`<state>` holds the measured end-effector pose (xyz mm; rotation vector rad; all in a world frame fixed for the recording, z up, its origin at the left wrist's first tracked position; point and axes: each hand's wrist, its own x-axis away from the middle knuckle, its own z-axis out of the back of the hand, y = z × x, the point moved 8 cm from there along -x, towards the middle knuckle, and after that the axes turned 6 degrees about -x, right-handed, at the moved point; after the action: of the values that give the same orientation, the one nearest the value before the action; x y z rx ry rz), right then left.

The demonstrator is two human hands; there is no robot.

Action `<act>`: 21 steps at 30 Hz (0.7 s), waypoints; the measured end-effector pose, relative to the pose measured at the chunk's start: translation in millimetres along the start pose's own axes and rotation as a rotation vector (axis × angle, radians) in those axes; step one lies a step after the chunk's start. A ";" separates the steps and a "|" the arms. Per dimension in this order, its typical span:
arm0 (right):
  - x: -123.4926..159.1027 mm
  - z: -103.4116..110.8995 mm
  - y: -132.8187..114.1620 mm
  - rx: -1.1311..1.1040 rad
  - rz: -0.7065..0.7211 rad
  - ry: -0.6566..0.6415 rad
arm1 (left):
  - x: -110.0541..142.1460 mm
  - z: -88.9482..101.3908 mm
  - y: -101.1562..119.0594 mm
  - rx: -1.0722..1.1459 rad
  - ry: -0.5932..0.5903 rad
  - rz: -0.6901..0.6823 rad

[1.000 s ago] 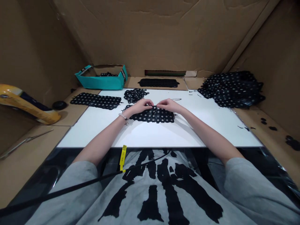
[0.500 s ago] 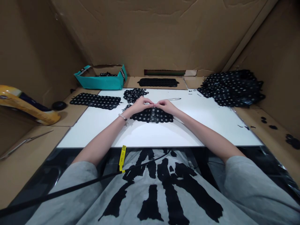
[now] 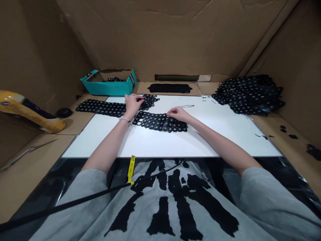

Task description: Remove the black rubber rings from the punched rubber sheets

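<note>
A black sheet with rows of round holes (image 3: 156,123) lies on the white board in front of me. My right hand (image 3: 179,114) is closed, thumb and fingers pinched at the sheet's far edge. Just beyond the sheet's left end is a loose pile of small black rings (image 3: 150,101). My left hand (image 3: 133,105) reaches into that pile's left side with its fingertips pinched together; what is between them is too small to make out. A silver pen-like tool (image 3: 187,106) lies behind my right hand.
Another holed black sheet (image 3: 100,107) lies left, partly behind my left hand. A teal box (image 3: 109,88) with black rings stands at the back left, a dark strip stack (image 3: 170,88) at the back. A big heap of black sheets (image 3: 250,95) is right. Scissors (image 3: 30,150) and a yellow bottle-like object (image 3: 32,115) are left.
My left hand has left the sheet's far edge and moved left and away to the ring pile. My right hand has stayed at the sheet, whose left part is now uncovered.
</note>
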<state>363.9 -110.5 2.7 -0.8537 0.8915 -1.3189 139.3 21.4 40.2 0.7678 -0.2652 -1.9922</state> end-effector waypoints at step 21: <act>-4.7 -3.6 2.4 -0.022 0.078 -0.037 | 12.8 -29.8 61.0 0.273 -0.282 -0.139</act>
<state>361.4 -105.8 -0.8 -0.8491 0.9029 -1.2241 196.2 -17.8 40.8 0.6865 -0.6767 -2.2250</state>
